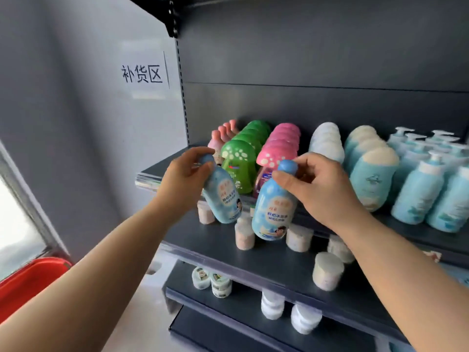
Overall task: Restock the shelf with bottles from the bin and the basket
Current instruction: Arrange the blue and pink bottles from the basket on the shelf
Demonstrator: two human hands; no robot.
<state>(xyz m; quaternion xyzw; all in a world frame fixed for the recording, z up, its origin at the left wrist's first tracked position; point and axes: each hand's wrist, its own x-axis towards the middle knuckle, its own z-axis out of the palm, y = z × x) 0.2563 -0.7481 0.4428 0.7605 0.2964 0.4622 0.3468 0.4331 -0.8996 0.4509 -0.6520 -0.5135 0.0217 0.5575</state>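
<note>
Bottle (222, 196) cap under left hand (186, 171)

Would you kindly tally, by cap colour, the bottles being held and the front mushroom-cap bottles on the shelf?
Blue-capped bottles, held: 2
Green mushroom-cap bottle, front: 1
Pink mushroom-cap bottle, front: 1
Total: 4

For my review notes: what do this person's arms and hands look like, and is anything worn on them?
Both forearms are bare to the frame edge, with no sleeves showing. The left hand and right hand wear no gloves, and I see no rings, watch or wristband. Fingernails are short and unpainted.
</note>
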